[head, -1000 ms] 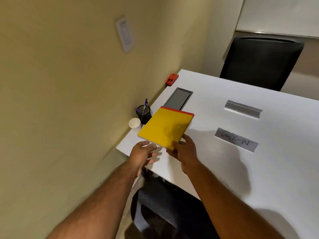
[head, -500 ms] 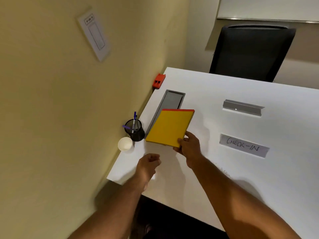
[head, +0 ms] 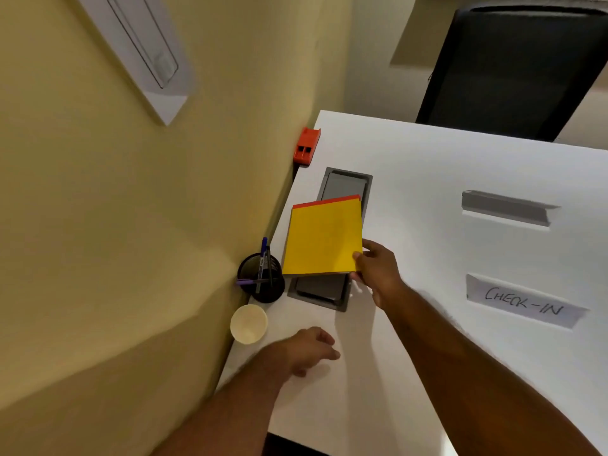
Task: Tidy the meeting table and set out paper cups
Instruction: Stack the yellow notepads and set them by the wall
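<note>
Head camera view, looking down at the left end of a white rectangular desk (head: 427, 179) that stands against a yellow wall (head: 98, 225). The person's right hand (head: 375, 271) reaches in from the lower right and grips the near right corner of a yellow notebook with a red far edge (head: 324, 236), thumb on top and fingers underneath. The notebook is held roughly flat over a grey rectangular cable tray set into the desk (head: 342, 187), covering its middle, so that only the tray's far and near ends show. The left hand (head: 311, 350) holds nothing; it hovers low over the near left part of the desk with its fingers loosely curled, and whether it touches the surface cannot be told.

Just left of the notebook, at the desk's left edge, stands a black mesh pen holder (head: 261, 279) with pens in it. Just nearer than the holder stands an empty cream paper cup (head: 248, 324), upright, a little left of the left hand.

On the right part of the desk lies a white paper sign reading CHECK-IN (head: 523, 302), and farther off a grey folded name plate (head: 506, 209). A small orange object (head: 306, 146) sits at the far left corner of the desk, by the wall. A black office chair (head: 513, 70) stands at the far side. A white switch plate (head: 144, 47) is on the wall.
</note>
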Demonstrator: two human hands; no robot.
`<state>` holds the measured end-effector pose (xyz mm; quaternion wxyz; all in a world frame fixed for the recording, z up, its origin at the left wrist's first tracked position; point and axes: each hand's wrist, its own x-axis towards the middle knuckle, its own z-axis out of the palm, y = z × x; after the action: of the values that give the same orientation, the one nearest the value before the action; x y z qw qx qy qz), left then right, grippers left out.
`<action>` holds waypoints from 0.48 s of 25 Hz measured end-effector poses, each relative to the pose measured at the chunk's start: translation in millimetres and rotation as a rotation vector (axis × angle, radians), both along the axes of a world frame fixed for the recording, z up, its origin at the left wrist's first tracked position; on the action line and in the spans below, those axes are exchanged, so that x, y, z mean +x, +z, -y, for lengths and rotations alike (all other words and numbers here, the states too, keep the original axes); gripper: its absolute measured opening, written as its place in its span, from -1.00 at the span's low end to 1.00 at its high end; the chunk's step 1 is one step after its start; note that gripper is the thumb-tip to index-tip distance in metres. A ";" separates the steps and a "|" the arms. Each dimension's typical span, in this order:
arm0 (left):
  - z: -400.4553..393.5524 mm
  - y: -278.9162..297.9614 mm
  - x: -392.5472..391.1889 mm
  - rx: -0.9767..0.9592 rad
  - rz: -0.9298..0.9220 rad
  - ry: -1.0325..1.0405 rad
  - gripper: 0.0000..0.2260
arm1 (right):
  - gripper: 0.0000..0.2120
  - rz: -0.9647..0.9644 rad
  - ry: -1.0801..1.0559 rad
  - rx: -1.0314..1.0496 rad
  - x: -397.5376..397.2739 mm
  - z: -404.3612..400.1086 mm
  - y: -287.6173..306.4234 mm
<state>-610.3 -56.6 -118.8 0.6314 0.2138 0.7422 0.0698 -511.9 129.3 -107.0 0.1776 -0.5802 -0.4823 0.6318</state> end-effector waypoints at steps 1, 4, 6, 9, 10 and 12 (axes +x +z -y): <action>-3.4 0.5 -0.7 -0.028 -0.001 -0.040 -0.64 | -0.59 0.010 0.003 0.000 -1.3 -2.1 -2.7; -8.5 -2.3 6.4 -0.046 -0.054 -0.095 -0.58 | -0.58 0.032 0.016 0.051 -7.3 -9.4 -3.2; -12.9 -4.4 12.3 -0.026 -0.109 -0.119 -0.52 | -0.59 0.018 -0.010 0.081 -15.5 -20.0 -3.5; -22.9 -6.2 18.9 -0.031 -0.132 -0.099 -0.47 | -0.59 0.016 -0.022 0.085 -35.5 -34.3 -7.1; -27.1 -5.7 19.7 -0.030 -0.115 -0.053 -0.48 | -0.58 0.016 -0.012 0.086 -42.9 -37.5 -8.6; -34.4 -7.1 19.1 -0.019 -0.054 0.081 -0.49 | -0.56 0.019 0.013 0.093 -57.8 -42.4 -14.4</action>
<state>-591.2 -22.2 -125.9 0.6097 0.1796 0.7677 0.0822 -569.7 171.7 -121.4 0.1959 -0.5741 -0.5163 0.6045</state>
